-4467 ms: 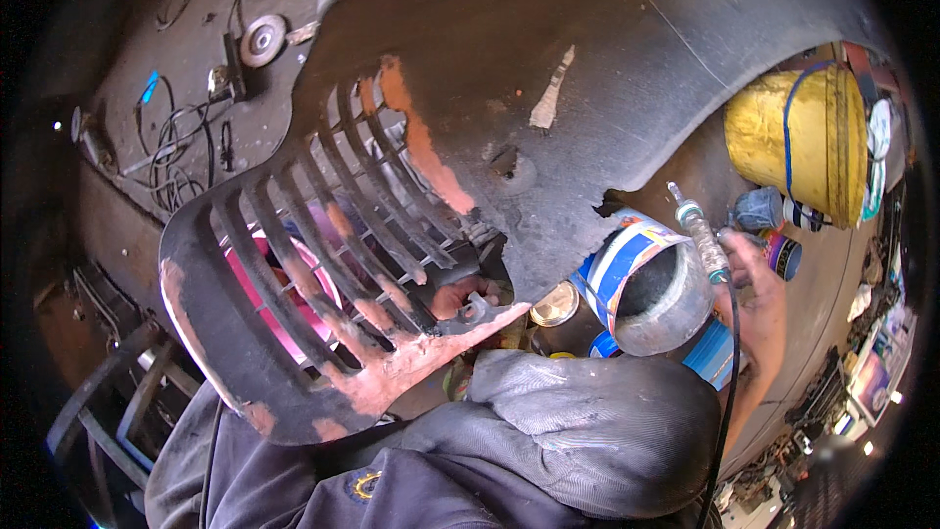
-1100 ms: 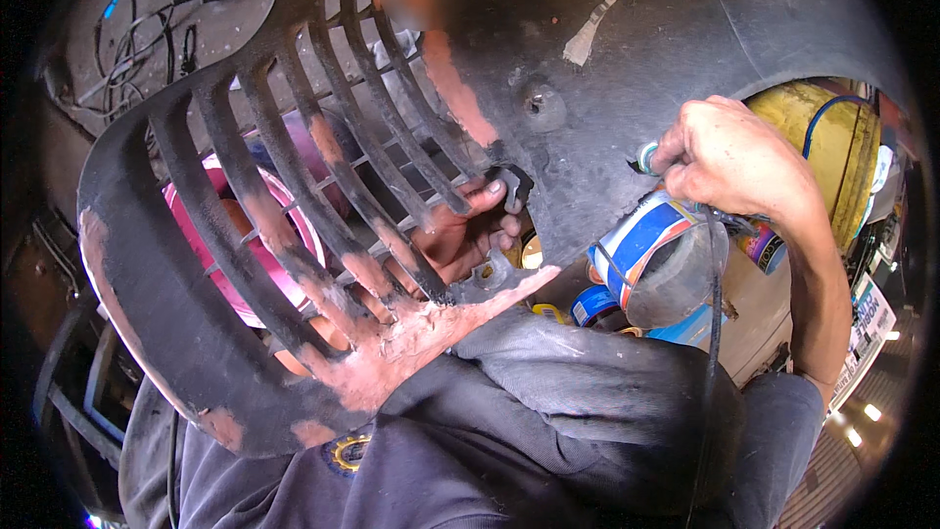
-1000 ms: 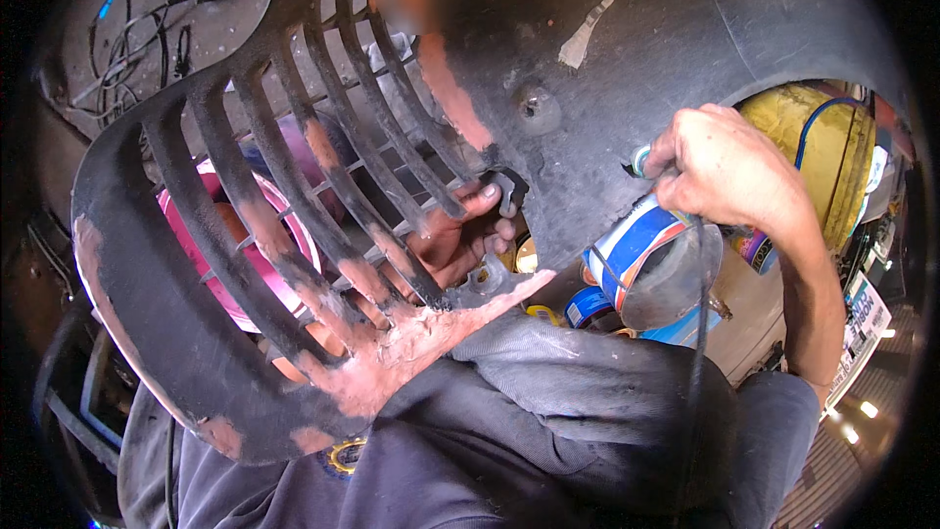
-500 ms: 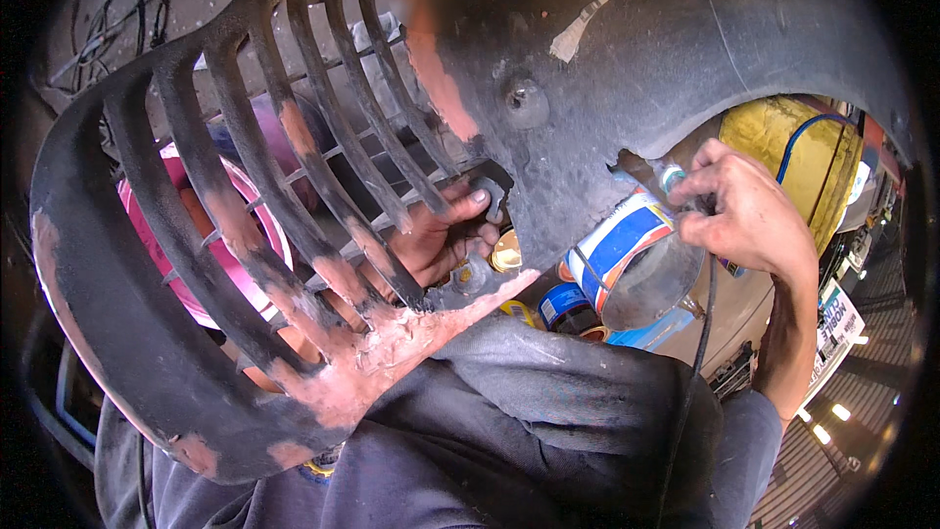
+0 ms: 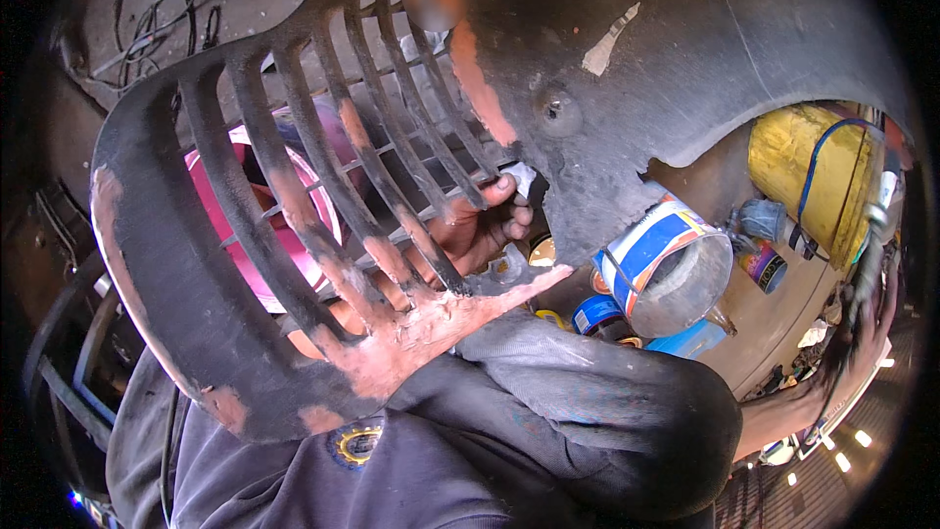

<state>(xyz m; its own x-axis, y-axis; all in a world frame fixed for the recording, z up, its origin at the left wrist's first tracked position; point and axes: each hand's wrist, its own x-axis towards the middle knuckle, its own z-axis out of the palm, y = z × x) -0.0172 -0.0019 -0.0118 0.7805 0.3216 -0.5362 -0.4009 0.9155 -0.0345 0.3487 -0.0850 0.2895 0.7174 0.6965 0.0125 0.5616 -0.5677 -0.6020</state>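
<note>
A dark plastic car bumper point(image 5: 676, 69) with a slatted grille lies across my lap, patched with pinkish filler. My left hand point(image 5: 480, 232) reaches behind the grille slats. Its thumb and curled fingers close on the broken edge of the bumper beside a jagged gap, where a small whitish piece shows by the thumb. At the far right, my right forearm point(image 5: 783, 418) stretches away from the bumper. My right hand point(image 5: 878, 225) is smeared near the rim, beside a dark cord, and its fingers do not show clearly.
Below the bumper stand a cut-open tin point(image 5: 676, 269) with a blue and white label, a small dark jar point(image 5: 602, 316) and a colourful can point(image 5: 762, 266). A yellow container point(image 5: 813, 171) is at the right, a pink tub point(image 5: 264, 264) behind the grille. Cables point(image 5: 147, 34) lie upper left.
My right hand has left the spot beside the tin and swung out to the far right, with the cord. The view has shifted, while my left hand keeps its place on the bumper.
</note>
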